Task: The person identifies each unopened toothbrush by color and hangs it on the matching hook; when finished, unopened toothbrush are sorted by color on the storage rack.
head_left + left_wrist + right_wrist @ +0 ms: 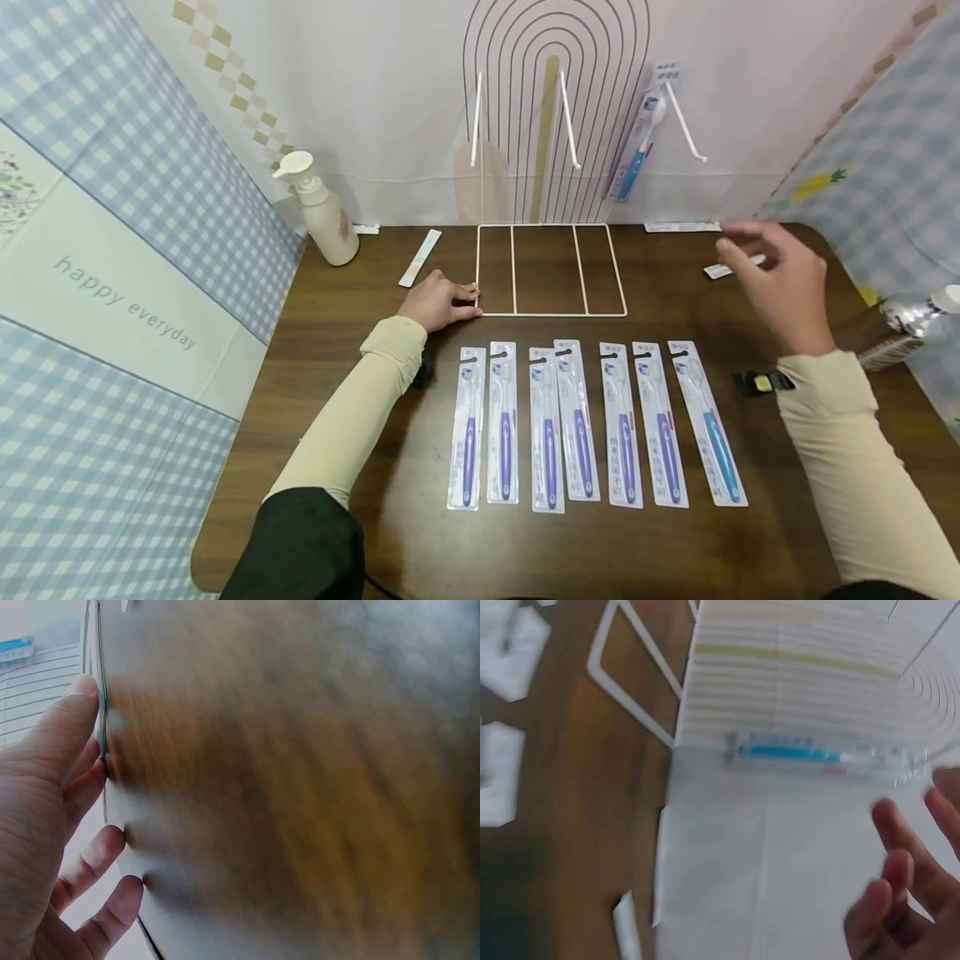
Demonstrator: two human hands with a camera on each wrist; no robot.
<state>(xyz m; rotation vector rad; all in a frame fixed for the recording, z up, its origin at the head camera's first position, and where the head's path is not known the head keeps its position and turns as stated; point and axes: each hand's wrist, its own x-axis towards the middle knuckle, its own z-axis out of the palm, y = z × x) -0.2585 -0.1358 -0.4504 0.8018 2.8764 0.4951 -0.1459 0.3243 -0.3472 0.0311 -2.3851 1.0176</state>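
A white wire rack (pixel 551 315) stands at the table's back, with three prongs jutting forward above its flat base. My left hand (pixel 440 302) rests at the base's front left corner, thumb and fingertips touching the wire and tabletop. From the right prong hangs a packaged blue toothbrush (pixel 636 158), also seen in the right wrist view as a blue-handled toothbrush pack (pixel 795 754). To its right, my right hand (pixel 783 279) is raised with loose, spread fingers and nothing in them. Several packaged toothbrushes lie in a row in front, purple ones (pixel 505 433) and a blue one (pixel 720 454) at the right end.
A pump bottle (pixel 326 217) stands at the back left. Small white strips lie about, one beside my left hand (pixel 420 258) and another along the back edge (pixel 682 227). A clear bottle (pixel 903 325) is at the right. Patterned cloths (pixel 150 233) cover the walls.
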